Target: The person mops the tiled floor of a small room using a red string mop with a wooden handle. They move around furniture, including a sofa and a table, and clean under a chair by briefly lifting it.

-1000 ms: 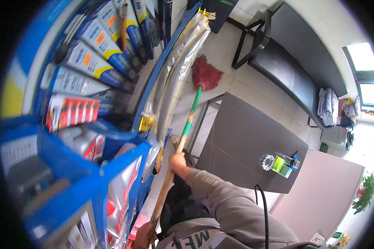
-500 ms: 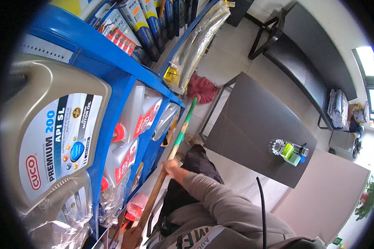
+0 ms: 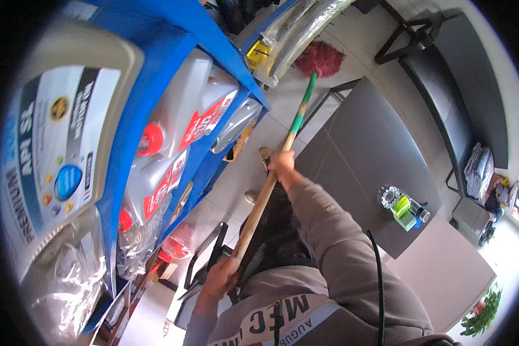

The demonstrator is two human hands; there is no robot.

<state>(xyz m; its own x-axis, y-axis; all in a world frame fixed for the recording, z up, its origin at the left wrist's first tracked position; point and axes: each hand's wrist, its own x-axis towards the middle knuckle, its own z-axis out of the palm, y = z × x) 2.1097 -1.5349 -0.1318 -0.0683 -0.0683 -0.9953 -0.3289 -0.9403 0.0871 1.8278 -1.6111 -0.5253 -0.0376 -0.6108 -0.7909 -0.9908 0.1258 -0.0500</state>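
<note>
A mop (image 3: 258, 214) with a wooden handle, green toward its lower part, slants from near my body up to a dark red fluffy head (image 3: 323, 59) on the floor. My right hand (image 3: 283, 164) is closed round the middle of the handle, arm stretched forward. Closer to my body, my left hand (image 3: 219, 278) is closed round the handle's upper end. The mop head lies between the end of the blue shelf (image 3: 181, 49) and the dark grey table (image 3: 357, 153).
Oil jugs (image 3: 69, 155) and clear bottles with red caps (image 3: 155, 138) fill the shelf close on my left. Plastic-wrapped strips (image 3: 297, 37) hang at its far end. Small items, including a glass ashtray (image 3: 391, 196), stand on the table. A black bench (image 3: 452, 86) is at the far right.
Both hands and the mop have moved rightward and the mop head sits farther up the view. My left hand now shows more fully. The view has shifted along the shelf.
</note>
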